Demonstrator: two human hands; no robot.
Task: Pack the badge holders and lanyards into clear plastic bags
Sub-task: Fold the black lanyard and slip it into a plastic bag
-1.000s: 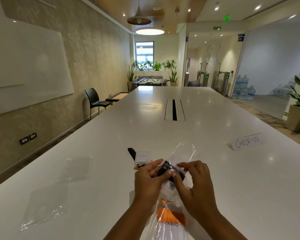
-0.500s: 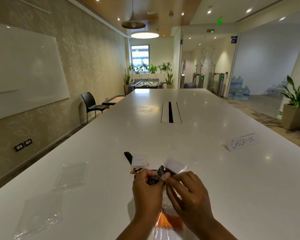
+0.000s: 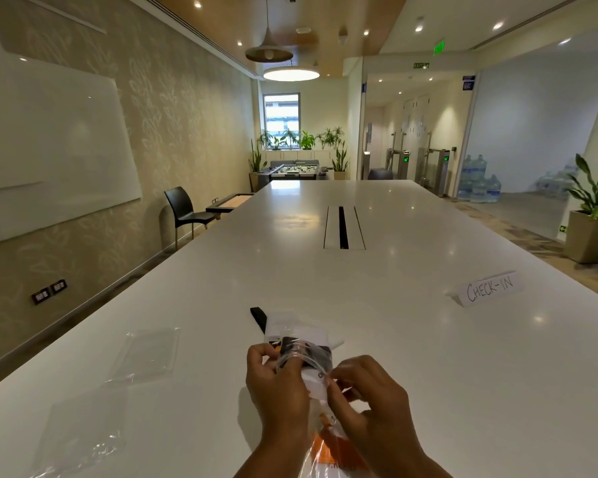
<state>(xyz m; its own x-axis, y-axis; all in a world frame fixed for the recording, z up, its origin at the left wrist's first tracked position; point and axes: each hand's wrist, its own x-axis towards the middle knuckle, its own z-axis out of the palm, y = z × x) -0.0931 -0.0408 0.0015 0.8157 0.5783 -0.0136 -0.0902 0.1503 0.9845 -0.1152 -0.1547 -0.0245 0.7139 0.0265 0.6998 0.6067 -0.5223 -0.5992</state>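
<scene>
Both hands hold a clear plastic bag point(image 3: 320, 391) low over the white table point(image 3: 428, 357). My left hand point(image 3: 277, 384) pinches the bag's top-left part, where a rolled black lanyard point(image 3: 304, 351) shows through the plastic. My right hand point(image 3: 366, 398) pinches the bag's right edge. An orange and white badge holder point(image 3: 335, 453) lies in the bag's lower part, between my wrists. Just beyond the hands another badge holder point(image 3: 290, 331) lies on the table with its black lanyard point(image 3: 259, 317) sticking out to the left.
Two empty clear bags lie on the table's left side, one point(image 3: 151, 353) nearer the middle and one point(image 3: 83, 432) near the front edge. A folded CHECK-IN paper sign point(image 3: 487, 291) stands at the right. A cable slot point(image 3: 342, 232) runs along the table's centre.
The bag's top with the rolled lanyard has been folded down towards me between the hands. Both hands have stayed together over the same spot.
</scene>
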